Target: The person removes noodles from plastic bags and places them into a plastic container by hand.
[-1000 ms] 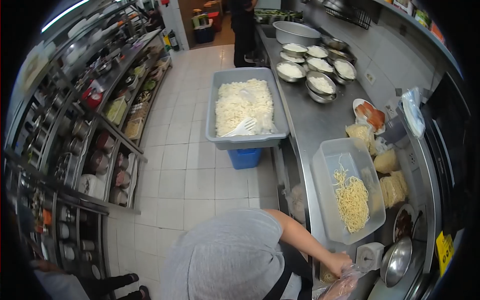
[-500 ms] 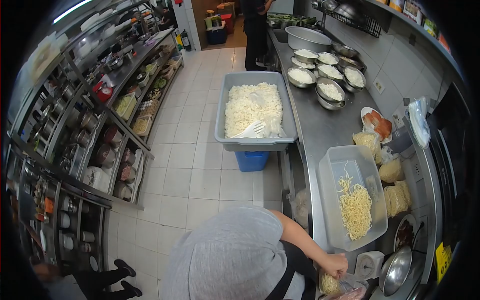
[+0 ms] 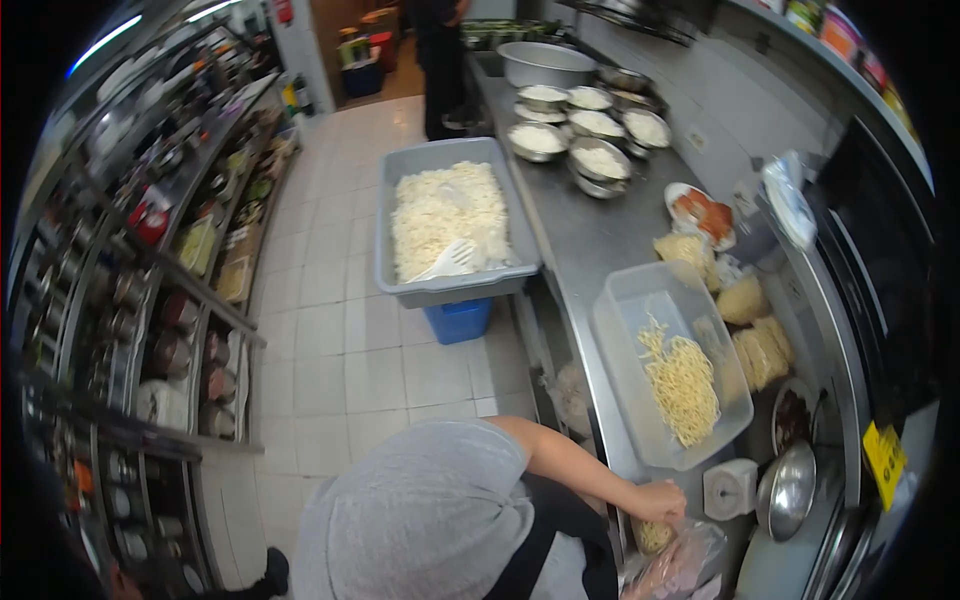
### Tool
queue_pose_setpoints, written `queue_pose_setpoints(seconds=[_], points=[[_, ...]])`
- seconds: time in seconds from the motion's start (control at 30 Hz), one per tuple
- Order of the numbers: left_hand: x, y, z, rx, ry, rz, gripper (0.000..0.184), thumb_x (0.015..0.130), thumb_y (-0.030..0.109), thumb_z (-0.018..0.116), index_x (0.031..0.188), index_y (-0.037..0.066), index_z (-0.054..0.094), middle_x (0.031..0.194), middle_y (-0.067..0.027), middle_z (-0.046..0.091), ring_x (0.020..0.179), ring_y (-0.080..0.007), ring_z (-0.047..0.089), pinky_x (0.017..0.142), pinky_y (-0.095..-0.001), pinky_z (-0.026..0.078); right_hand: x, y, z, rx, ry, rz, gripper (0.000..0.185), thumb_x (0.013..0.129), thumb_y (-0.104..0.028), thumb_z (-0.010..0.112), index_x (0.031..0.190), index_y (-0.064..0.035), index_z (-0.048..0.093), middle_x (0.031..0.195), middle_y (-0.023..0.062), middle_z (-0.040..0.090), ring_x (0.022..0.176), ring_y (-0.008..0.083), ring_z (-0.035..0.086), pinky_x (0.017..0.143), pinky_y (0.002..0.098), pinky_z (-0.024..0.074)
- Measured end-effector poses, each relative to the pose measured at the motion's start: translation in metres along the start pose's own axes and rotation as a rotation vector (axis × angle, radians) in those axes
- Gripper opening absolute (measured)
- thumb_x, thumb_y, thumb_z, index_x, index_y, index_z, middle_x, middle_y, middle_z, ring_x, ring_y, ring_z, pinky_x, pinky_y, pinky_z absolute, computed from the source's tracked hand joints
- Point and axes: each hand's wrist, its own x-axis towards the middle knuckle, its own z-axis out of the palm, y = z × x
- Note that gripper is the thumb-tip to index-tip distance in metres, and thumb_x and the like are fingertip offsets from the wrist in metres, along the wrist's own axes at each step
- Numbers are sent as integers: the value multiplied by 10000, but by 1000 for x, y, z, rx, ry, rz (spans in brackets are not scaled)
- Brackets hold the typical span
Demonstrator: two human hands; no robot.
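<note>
Cannot see the right hand [image 3: 668,572] clearly through the crumpled clear plastic [image 3: 706,545], nor tell the exact grip of the left hand [image 3: 660,500]. Cannot trace the right forearm, hidden below the grey head covering [image 3: 420,500]. Can see a standing person [image 3: 437,70] only in part, cut off by the top edge. Cannot read the scale [image 3: 730,488] dial or distinguish small, blurred items on the left shelves [image 3: 235,345].

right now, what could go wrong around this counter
The open rice tub juts into the walkway, so someone passing might bump it. The stacked rice bowls could slide if knocked. And the bare hand is working close to the scale, so a stray elbow or wrist might shift it.
</note>
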Motion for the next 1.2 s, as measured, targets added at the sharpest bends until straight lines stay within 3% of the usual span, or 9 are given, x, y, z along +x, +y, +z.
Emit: queue_pose_setpoints(seconds=[0.33, 0.5, 0.57, 0.77, 0.87, 0.97, 1.07, 1.13, 1.2], points=[[-11, 17, -17, 282, -37, 181, 51, 720, 157, 569, 716, 108, 579, 764, -40, 535, 832, -228, 506, 762, -365, 355, -48, -27, 15, -26, 100, 77, 252, 786, -149, 528, 983, 8, 542, 905, 120, 533, 850, 257, 525, 705, 357, 417], [-51, 7, 4, 186, -51, 140, 64, 675, 121, 565, 730, 90, 575, 761, -71, 545, 787, -254, 527, 692, -376, 389, -78, -42, 30, 33, 58, 54, 233, 776, -149, 537, 951, 4, 553, 857, 104, 540, 808, 242, 535, 663, 351, 423], [-48, 6, 0, 155, -101, 170, 131, 622, 39, 550, 747, 59, 581, 723, -89, 553, 738, -285, 542, 646, -398, 402, -60, -68, 31, 80, 106, 88, 70, 695, -102, 599, 718, -47, 564, 695, 91, 545, 687, 262, 523, 585, 377, 404], [-45, 16, -7, 2, -127, 86, 193, 651, 19, 569, 827, 59, 639, 761, -99, 593, 731, -307, 555, 649, -378, 426, -45, -76, 22, -76, 154, 80, 44, 715, -64, 526, 723, -21, 531, 601, 131, 514, 560, 338, 510, 520, 423, 378], [-41, 14, -6, -27, -152, 4, 166, 732, 56, 575, 881, 46, 648, 773, -109, 618, 682, -273, 591, 632, -346, 445, -38, -75, 24, -87, 153, 157, 51, 748, -57, 501, 758, -13, 523, 603, 154, 512, 546, 357, 510, 486, 433, 371], [-33, -4, -2, -225, -297, -338, 191, 822, 120, 561, 954, 2, 632, 803, -116, 649, 624, -134, 617, 559, -263, 477, -21, -72, 13, -175, -66, 315, 85, 771, -64, 496, 825, -3, 520, 632, 179, 530, 567, 378, 521, 502, 444, 386], [-32, -13, 10, -598, -140, -492, 158, 786, 150, 567, 836, 22, 645, 704, -138, 617, 613, -217, 606, 561, -321, 461, -14, -64, 5, -176, -170, 349, 123, 768, -75, 511, 865, -3, 535, 681, 193, 551, 613, 374, 545, 537, 440, 409], [-39, -27, 19, -556, -61, -365, 136, 755, 111, 573, 828, 23, 646, 701, -111, 628, 606, -165, 608, 559, -308, 476, -6, -60, 6, -57, -216, 406, 134, 791, -95, 484, 860, 8, 536, 711, 194, 550, 648, 346, 537, 572, 425, 404], [-38, -16, 15, -736, -32, -550, 119, 714, 49, 572, 807, 32, 645, 708, -61, 643, 623, -131, 609, 558, -287, 491, 13, -97, -1, 254, -222, 469, 168, 812, -114, 452, 856, 16, 549, 705, 151, 536, 658, 282, 504, 596, 388, 395]])
